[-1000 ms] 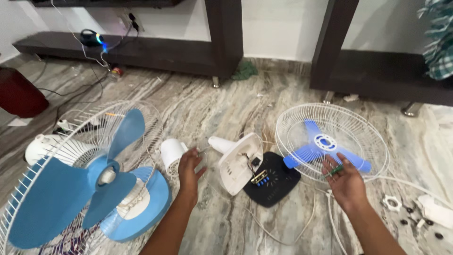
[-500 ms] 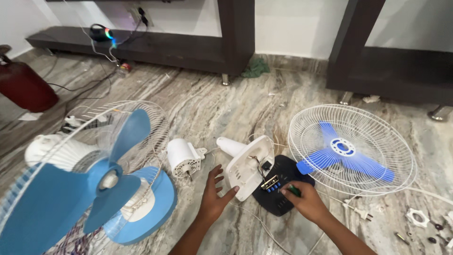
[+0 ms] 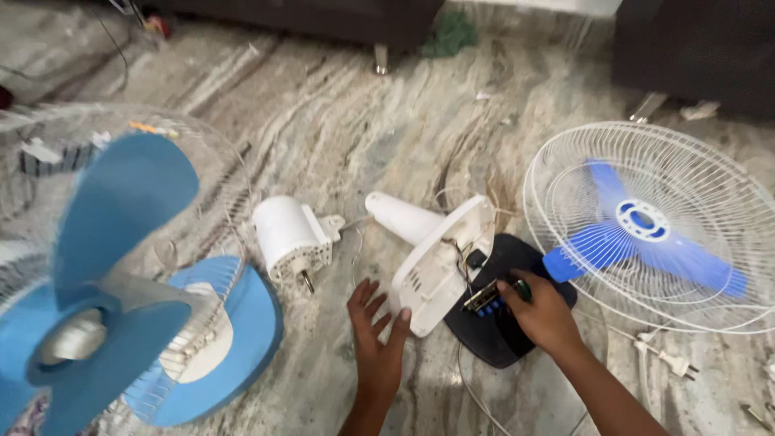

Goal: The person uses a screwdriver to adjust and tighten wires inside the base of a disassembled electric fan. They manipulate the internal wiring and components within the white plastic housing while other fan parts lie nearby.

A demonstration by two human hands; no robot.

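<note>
A white fan base cover (image 3: 440, 266) lies tipped on the stone floor (image 3: 387, 137), in the middle of the picture. All the other places here are told from this cover.

The left hand (image 3: 378, 335) is just below the cover and to the left. Its fingers are spread wide and flat on the floor. Its thumb touches the bottom edge of the cover. It holds nothing.

The right hand (image 3: 542, 311) is just to the right of the cover. It rests on a black base plate (image 3: 504, 323) that lies under the cover's right side. The fingers are curled around something small and dark, but I cannot tell what it is. A little board with blue buttons (image 3: 484, 299) sits between the cover and this hand. Thin wires go from it up into the cover.

A white motor (image 3: 291, 238) lies to the left of the cover, near it but not touching. Further left stands a big fan with light blue blades (image 3: 113, 266) inside a wire cage.

To the right of the cover lies a round white grille (image 3: 654, 226) with a dark blue blade (image 3: 642, 238) on it. A white plug (image 3: 670, 363) lies on the floor below the grille.
</note>
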